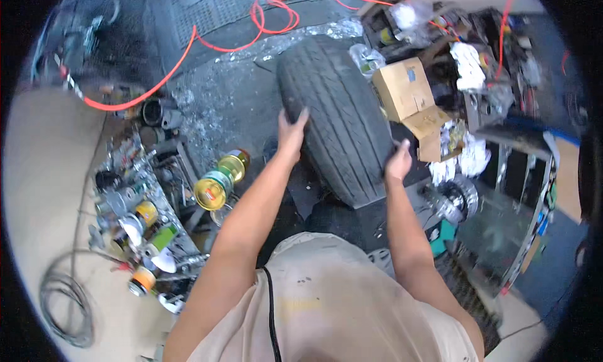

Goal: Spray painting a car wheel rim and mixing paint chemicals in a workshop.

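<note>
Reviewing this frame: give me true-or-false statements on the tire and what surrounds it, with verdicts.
1. The tire is between the left hand and the right hand. True.
2. The hose at upper left is blue. False: the hose is orange-red.
3. An open cardboard box is right of the tire. True.
4. The shirt is black. False: the shirt is pale.
5. The tire's tread has grooves. True.
</note>
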Action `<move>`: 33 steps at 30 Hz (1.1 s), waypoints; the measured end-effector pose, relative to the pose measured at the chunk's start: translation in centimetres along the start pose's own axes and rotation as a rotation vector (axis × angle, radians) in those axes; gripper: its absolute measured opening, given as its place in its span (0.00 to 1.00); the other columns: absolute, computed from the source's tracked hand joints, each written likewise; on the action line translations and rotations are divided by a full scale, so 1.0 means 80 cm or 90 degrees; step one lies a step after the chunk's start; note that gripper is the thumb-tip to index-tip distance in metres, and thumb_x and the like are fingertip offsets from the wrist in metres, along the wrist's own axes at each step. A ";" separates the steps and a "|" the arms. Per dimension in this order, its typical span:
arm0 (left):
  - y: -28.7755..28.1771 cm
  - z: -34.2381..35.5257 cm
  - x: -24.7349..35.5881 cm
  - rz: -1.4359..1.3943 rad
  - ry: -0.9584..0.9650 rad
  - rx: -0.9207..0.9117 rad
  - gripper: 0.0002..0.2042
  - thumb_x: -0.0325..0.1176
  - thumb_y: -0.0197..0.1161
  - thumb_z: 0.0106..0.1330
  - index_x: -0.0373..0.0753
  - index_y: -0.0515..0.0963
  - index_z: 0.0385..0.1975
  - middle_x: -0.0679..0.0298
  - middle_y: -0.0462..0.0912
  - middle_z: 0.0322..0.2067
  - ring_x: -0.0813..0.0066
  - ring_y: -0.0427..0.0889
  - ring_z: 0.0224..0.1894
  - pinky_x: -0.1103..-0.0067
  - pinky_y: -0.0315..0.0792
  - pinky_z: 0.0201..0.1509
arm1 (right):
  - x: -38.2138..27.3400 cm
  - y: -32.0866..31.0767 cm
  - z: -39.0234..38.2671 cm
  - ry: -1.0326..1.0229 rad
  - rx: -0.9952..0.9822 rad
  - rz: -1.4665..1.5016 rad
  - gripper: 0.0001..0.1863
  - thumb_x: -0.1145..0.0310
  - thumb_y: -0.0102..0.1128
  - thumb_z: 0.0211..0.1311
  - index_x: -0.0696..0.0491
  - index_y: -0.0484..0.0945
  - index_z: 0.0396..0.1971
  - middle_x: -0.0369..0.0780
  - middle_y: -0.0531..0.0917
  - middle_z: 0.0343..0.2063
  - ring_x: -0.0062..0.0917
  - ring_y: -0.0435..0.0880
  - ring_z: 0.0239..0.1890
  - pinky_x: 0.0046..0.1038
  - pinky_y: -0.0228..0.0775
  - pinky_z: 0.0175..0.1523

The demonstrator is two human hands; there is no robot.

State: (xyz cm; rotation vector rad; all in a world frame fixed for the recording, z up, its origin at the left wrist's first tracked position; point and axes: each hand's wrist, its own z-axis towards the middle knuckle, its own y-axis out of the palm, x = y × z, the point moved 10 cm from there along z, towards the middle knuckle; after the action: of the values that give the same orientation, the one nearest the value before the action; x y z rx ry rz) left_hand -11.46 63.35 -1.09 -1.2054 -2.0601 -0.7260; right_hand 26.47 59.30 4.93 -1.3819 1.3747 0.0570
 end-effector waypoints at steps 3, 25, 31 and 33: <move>-0.008 -0.072 -0.046 0.021 -0.178 0.030 0.43 0.53 0.65 0.65 0.37 0.51 0.72 0.45 0.66 0.64 0.53 0.74 0.59 0.61 0.71 0.59 | -0.032 0.058 -0.014 -0.071 0.087 -0.150 0.28 0.47 0.43 0.74 0.58 0.79 0.48 0.49 0.82 0.43 0.42 0.81 0.43 0.39 0.73 0.51; -0.173 0.018 -0.024 -0.145 -0.325 0.151 0.38 0.66 0.54 0.66 0.41 0.68 0.65 0.49 0.74 0.61 0.50 0.75 0.59 0.57 0.70 0.61 | -0.182 0.253 -0.127 -0.531 -0.240 -0.282 0.47 0.34 0.62 0.52 0.53 0.69 0.64 0.42 0.75 0.59 0.35 0.74 0.57 0.34 0.58 0.64; -0.112 0.014 0.047 -0.020 -0.338 0.155 0.36 0.63 0.56 0.67 0.37 0.69 0.62 0.46 0.73 0.61 0.53 0.78 0.56 0.61 0.73 0.58 | -0.201 0.235 -0.071 -0.531 -0.225 -0.289 0.46 0.33 0.64 0.49 0.52 0.72 0.62 0.41 0.76 0.58 0.33 0.74 0.58 0.36 0.57 0.65; -0.116 0.035 0.055 0.036 -0.355 0.114 0.35 0.62 0.57 0.67 0.36 0.71 0.60 0.46 0.75 0.58 0.55 0.79 0.53 0.63 0.75 0.56 | -0.216 0.233 -0.051 -0.525 -0.227 -0.294 0.46 0.34 0.64 0.48 0.52 0.73 0.61 0.41 0.76 0.58 0.33 0.74 0.57 0.36 0.57 0.64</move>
State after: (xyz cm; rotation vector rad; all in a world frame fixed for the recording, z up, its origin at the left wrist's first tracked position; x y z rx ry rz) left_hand -22.10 63.76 -0.92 -1.4714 -2.4546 -0.1742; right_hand 5.16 73.65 6.53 -1.6717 0.3557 0.5235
